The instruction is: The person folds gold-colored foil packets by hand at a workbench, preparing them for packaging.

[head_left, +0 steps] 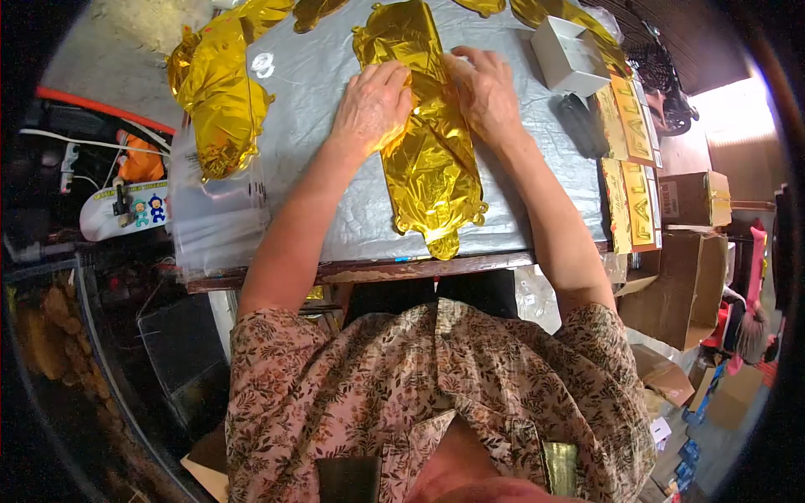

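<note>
A gold foil balloon [432, 180], uninflated and creased, lies lengthwise down the middle of the table with its scalloped end near the front edge. My left hand [375, 102] is closed on its left side, fingers bent together over the foil. Along the opposite edge, my right hand [486, 90] has its fingers curled against the balloon; the fingertips are partly hidden. To the left lies a crumpled pile of more gold foil balloons [222, 101].
A silver-grey sheet covers the table [314, 201]. At the right are a white open box [572, 57], a dark object in clear wrap [580, 124] and yellow packets [635, 205] lettered "FALL". Cardboard boxes [675, 285] stand beyond the right edge. A skateboard [126, 210] is at the left.
</note>
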Demonstrator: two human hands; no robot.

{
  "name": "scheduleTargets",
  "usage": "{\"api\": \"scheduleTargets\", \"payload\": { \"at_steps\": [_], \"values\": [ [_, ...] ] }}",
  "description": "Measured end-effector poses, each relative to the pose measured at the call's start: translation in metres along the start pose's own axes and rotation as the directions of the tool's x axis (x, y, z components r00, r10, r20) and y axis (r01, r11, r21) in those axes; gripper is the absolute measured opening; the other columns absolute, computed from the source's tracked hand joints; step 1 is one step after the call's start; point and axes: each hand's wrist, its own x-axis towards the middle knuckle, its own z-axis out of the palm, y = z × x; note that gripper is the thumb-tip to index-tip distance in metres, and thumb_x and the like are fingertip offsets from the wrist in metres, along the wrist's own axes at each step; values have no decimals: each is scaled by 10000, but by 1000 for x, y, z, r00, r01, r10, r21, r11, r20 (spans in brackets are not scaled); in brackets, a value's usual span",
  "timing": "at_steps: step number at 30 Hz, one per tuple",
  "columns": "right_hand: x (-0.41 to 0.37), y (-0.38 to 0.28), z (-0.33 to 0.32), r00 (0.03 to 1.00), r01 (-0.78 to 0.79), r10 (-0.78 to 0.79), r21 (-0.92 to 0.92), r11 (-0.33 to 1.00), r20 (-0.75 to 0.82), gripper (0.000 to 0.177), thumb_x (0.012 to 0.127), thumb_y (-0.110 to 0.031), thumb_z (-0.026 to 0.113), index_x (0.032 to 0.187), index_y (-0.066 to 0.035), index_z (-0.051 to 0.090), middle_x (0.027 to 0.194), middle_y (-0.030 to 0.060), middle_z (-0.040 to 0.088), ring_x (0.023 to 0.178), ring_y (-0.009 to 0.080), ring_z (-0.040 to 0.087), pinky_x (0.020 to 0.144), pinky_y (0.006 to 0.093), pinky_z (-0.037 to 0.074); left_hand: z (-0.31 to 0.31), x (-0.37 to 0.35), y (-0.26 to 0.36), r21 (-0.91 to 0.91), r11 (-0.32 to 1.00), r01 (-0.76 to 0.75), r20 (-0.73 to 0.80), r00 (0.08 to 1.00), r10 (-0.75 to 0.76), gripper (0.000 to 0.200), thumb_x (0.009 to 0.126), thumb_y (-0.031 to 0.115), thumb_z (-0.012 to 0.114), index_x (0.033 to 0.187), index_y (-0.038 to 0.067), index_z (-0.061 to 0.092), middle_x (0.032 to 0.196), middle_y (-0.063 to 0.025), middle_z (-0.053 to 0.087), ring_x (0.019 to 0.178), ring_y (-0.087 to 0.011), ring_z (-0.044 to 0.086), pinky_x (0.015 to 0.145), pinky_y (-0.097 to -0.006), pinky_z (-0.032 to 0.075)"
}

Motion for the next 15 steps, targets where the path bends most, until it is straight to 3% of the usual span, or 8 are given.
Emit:
{"api": "scheduleTargets", "payload": {
  "at_steps": [1, 7, 11, 15],
  "values": [
    [0, 5, 0, 999, -18, 20, -67, 998, 30, 430, 887, -84, 661, 1302, -185, 709, 1329, 61, 628, 1198, 302, 562, 994, 444, 429, 1, 0, -1, 10, 1000, -12, -21, 1000, 12, 304, 927, 177, 641, 1177, 10, 688, 1245, -121, 672, 1138, -312, 629, 956, -456, 505],
    [-7, 17, 6, 990, 20, 11, -222, 975, 138, 434, 939, -107, 592, 1327, -263, 711, 1335, 13, 628, 1216, 267, 563, 1010, 462, 403, 0, 0, -1, 24, 1000, -10, -28, 1000, 11, 319, 923, 175, 643, 1188, 2, 685, 1274, -131, 670, 1154, -315, 628, 969, -449, 507],
    [-7, 20, 8, 990, 45, -13, -223, 974, 141, 433, 941, -125, 587, 1328, -274, 710, 1337, -3, 627, 1234, 253, 562, 1016, 462, 397, -2, 0, 0, 18, 1000, -16, -15, 1000, 16, 337, 920, 181, 650, 1201, -3, 679, 1253, -133, 674, 1148, -316, 629, 962, -453, 507],
    [-7, 19, 9, 993, 70, -44, -237, 969, 112, 429, 944, -121, 583, 1325, -274, 708, 1348, -9, 630, 1246, 237, 563, 1026, 474, 390, -6, 2, 3, 38, 999, 13, 45, 999, -15, 360, 942, 217, 643, 1268, 66, 672, 1263, -119, 653, 1159, -313, 620, 959, -453, 501]
  ]
}}
